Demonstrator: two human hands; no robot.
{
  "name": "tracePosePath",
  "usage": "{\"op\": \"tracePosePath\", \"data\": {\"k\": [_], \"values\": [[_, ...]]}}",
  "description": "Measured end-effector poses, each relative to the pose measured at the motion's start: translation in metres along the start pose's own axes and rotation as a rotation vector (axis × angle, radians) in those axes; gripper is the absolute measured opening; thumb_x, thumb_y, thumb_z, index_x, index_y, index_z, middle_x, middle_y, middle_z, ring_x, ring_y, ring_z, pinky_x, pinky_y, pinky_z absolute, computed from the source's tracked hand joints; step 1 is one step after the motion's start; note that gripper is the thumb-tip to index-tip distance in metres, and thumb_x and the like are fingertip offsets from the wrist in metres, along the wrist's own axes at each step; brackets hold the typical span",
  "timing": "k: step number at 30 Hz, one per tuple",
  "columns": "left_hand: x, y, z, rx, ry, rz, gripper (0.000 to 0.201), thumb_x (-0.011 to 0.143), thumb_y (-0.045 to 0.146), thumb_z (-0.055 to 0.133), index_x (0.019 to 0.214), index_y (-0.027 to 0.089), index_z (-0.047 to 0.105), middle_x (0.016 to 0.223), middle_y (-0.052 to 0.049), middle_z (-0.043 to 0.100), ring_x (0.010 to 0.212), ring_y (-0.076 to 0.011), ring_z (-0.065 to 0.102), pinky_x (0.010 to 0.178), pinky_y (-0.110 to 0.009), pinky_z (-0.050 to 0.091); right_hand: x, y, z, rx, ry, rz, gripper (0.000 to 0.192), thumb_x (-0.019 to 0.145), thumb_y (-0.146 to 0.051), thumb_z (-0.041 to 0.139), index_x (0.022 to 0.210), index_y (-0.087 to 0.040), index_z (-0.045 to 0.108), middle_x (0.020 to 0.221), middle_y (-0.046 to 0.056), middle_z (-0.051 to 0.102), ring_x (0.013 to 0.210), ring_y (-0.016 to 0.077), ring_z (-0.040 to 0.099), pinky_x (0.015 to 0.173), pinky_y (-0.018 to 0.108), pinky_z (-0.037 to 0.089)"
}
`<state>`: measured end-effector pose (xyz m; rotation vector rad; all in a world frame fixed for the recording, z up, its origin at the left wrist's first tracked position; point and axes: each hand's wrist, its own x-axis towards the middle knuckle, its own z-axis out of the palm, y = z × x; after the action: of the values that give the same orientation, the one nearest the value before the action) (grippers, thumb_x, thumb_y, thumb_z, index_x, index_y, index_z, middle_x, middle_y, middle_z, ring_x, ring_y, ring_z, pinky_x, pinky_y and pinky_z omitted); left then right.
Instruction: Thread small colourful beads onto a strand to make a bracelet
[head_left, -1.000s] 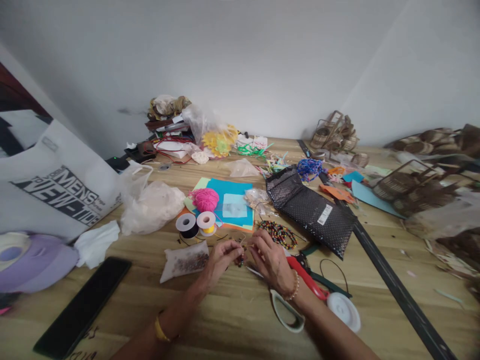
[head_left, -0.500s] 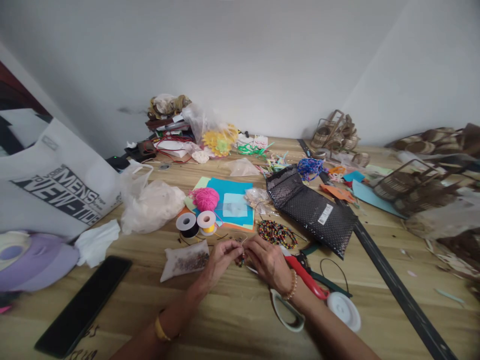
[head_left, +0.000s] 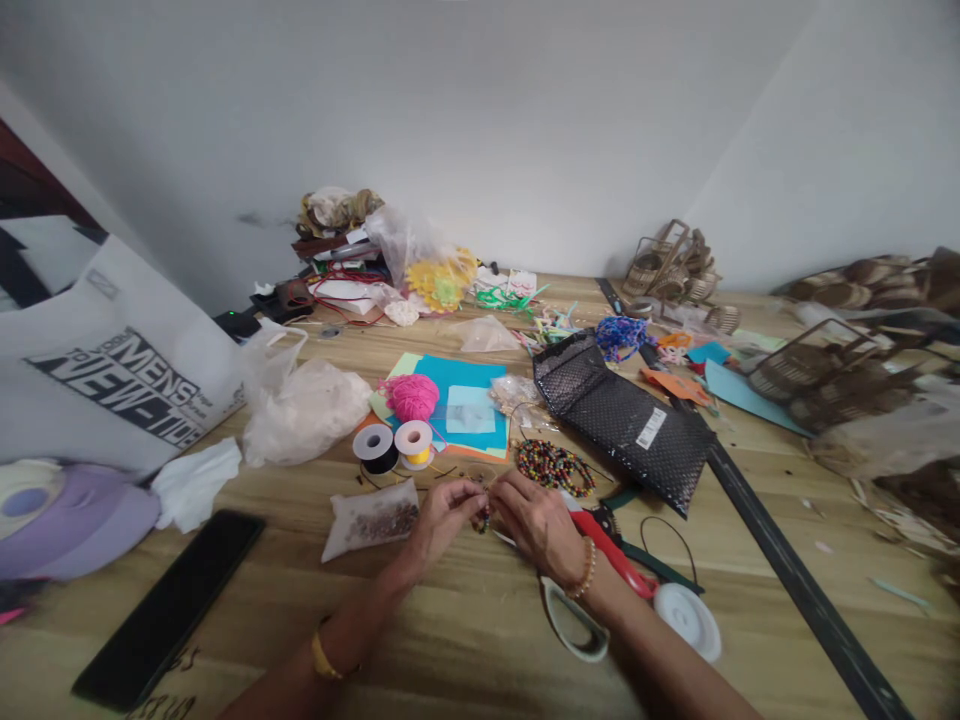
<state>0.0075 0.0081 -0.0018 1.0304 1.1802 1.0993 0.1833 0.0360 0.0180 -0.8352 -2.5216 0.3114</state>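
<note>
Phone: a black phone [head_left: 169, 610] lies flat on the wooden table [head_left: 465, 640], far to my left.
Bead bag: a small clear bag of beads [head_left: 370, 521] sits just beside my left hand.
Left hand: my left hand [head_left: 441, 522] pinches one end of a short beaded strand [head_left: 482, 517].
Right hand: my right hand [head_left: 538, 525] pinches the other end; fingertips nearly meet.
Beaded pile: multicoloured bead strings [head_left: 553, 467] lie just beyond my right hand.
Scissors: red-handled scissors [head_left: 611, 555] lie under my right wrist.

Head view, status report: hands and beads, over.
Left hand and right hand both pinched on short bead strand. Bead bag beside left hand. Scissors under right wrist.
</note>
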Motion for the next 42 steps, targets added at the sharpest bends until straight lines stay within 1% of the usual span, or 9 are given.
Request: {"op": "tracePosePath", "data": {"k": [5, 11, 21, 31, 37, 42], "values": [[0.002, -0.003, -0.002, -0.004, -0.003, -0.011, 0.033, 0.065, 0.044, 0.076, 0.069, 0.013, 0.067, 0.058, 0.0, 0.062, 0.053, -0.0118, 0.054, 0.056, -0.024, 0.044, 0.0, 0.0, 0.0, 0.005, -0.014, 0.004, 0.016, 0.098, -0.017, 0.042, 0.093, -0.018, 0.056, 0.09, 0.006, 0.061, 0.073, 0.0151, 0.057, 0.06, 0.024, 0.041], [0.003, -0.004, -0.002, -0.037, 0.0, -0.017, 0.034, 0.062, 0.044, 0.079, 0.069, 0.013, 0.066, 0.056, 0.0, 0.061, 0.053, -0.0118, 0.054, 0.056, -0.024, 0.044, 0.0, -0.001, 0.001, 0.001, 0.004, 0.011, 0.019, 0.1, -0.019, 0.038, 0.092, -0.018, 0.056, 0.087, 0.006, 0.06, 0.069, 0.0148, 0.056, 0.057, 0.024, 0.041], [0.004, -0.008, -0.001, -0.025, 0.005, 0.026, 0.04, 0.063, 0.051, 0.078, 0.067, 0.014, 0.063, 0.055, 0.001, 0.059, 0.053, -0.0117, 0.054, 0.056, -0.024, 0.043, 0.0, -0.002, 0.005, 0.073, 0.014, 0.036, 0.02, 0.1, -0.02, 0.038, 0.09, -0.017, 0.055, 0.087, 0.007, 0.059, 0.071, 0.0152, 0.058, 0.063, 0.025, 0.046], [0.002, -0.007, -0.002, 0.002, -0.054, 0.021, 0.04, 0.067, 0.053, 0.074, 0.068, 0.016, 0.06, 0.057, 0.002, 0.056, 0.055, -0.0116, 0.052, 0.056, -0.024, 0.041, 0.0, -0.002, 0.007, 0.104, 0.038, 0.027, 0.018, 0.1, -0.02, 0.038, 0.09, -0.018, 0.053, 0.086, 0.006, 0.059, 0.071, 0.0151, 0.058, 0.063, 0.025, 0.048], [0.0, -0.002, -0.002, -0.011, -0.051, -0.003, 0.035, 0.072, 0.048, 0.07, 0.068, 0.015, 0.06, 0.058, 0.001, 0.056, 0.056, -0.0119, 0.051, 0.058, -0.024, 0.04, 0.001, 0.0, 0.007, 0.151, 0.051, -0.001, 0.017, 0.1, -0.019, 0.039, 0.089, -0.019, 0.052, 0.085, 0.005, 0.058, 0.07, 0.0149, 0.058, 0.063, 0.025, 0.048], [-0.002, 0.002, -0.002, -0.038, -0.027, -0.027, 0.033, 0.07, 0.047, 0.07, 0.067, 0.015, 0.06, 0.058, 0.001, 0.056, 0.056, -0.0111, 0.05, 0.058, -0.023, 0.039, 0.001, 0.0, 0.009, 0.184, 0.05, 0.005, 0.018, 0.1, -0.02, 0.039, 0.09, -0.019, 0.053, 0.086, 0.006, 0.058, 0.071, 0.0151, 0.059, 0.063, 0.025, 0.049]]}}
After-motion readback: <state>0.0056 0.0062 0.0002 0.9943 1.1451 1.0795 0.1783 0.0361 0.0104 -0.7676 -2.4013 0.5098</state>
